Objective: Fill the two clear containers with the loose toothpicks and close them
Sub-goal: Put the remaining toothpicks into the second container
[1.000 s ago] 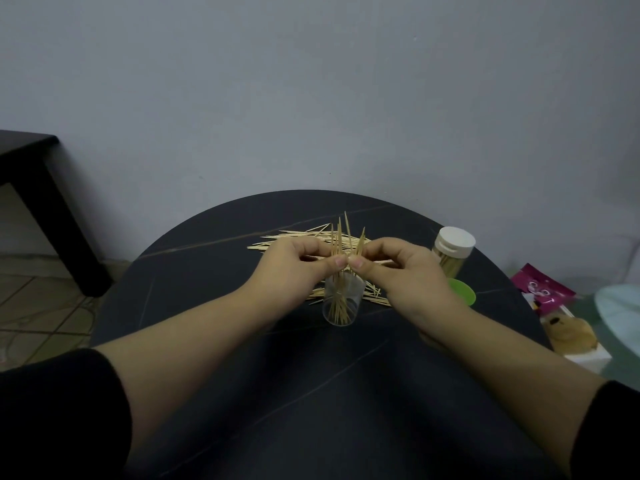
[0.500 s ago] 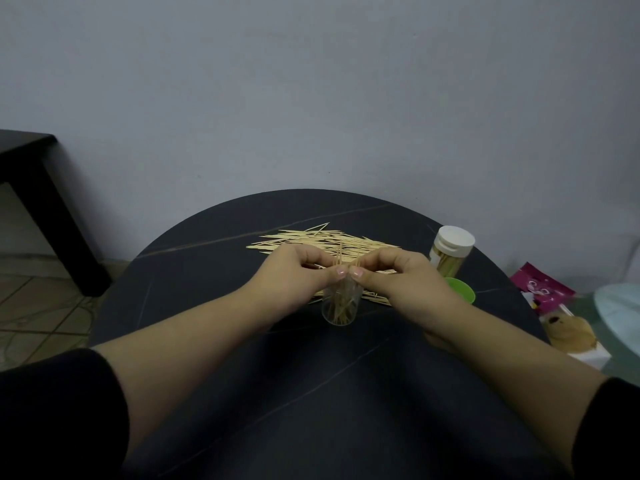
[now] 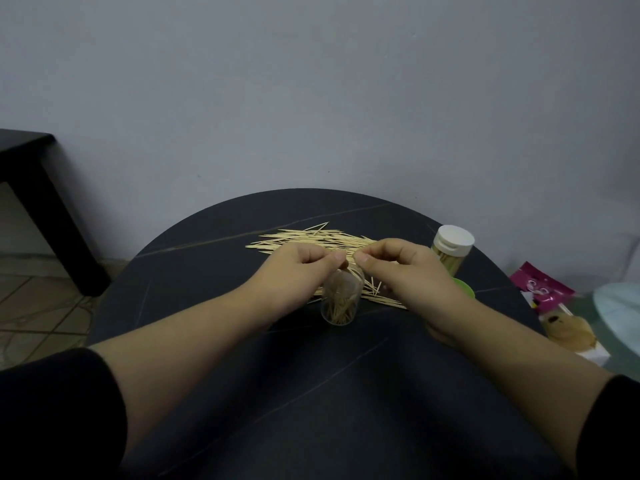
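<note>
Both curled, grip unclear, left hand [image 3: 300, 269] and right hand [image 3: 401, 270] crowd the uncapped clear container [image 3: 340, 304]; a bump could topple it.

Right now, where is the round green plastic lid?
In the head view the green lid lies on the right side of the dark round table, half hidden behind the right hand, just before the white-capped clear container.

The left forearm [image 3: 194, 334] and right forearm [image 3: 512, 341] reach forward out of black sleeves [image 3: 52, 410] and converge. The left hand [image 3: 298, 268] and right hand [image 3: 405, 271] sit knuckles up with fingers curled under. Each thumb is pressed to its forefinger, and the two thumb tips nearly meet. Whether either hand pinches anything cannot be told.
</note>
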